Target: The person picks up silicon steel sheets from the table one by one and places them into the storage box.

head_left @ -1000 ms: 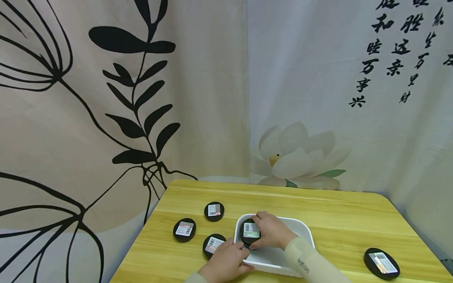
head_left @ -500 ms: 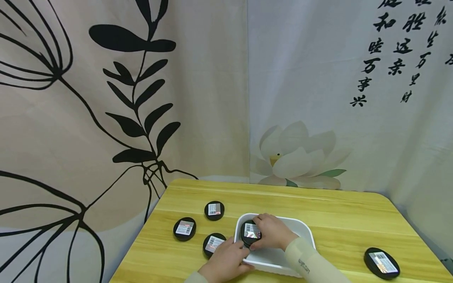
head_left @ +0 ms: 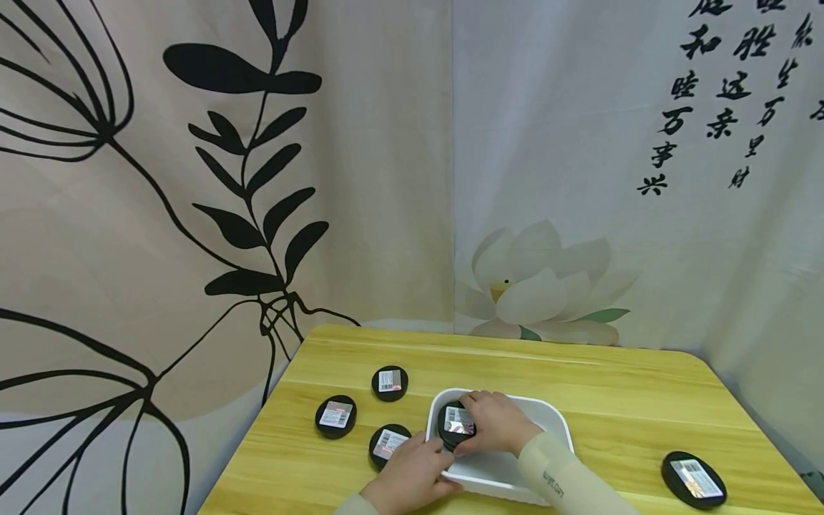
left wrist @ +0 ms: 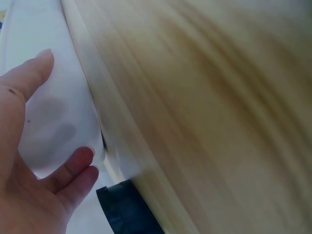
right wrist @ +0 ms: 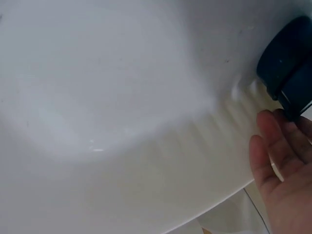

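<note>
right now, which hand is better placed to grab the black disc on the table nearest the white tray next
Probably the left hand: it is at the edge of the white tray, close beside the tabletop disc, whereas the right hand grips another disc inside it.

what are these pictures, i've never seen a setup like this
There's no machine here: this is a person working bare-handed. The wide view is from a head-worn camera; the two close ones are from a camera on each wrist. On the wood-grained table stands a white tray, with three labelled black discs to its left and a lone disc to its right. The right hand holds another labelled disc inside the tray; the left hand is at its near left corner.
</note>
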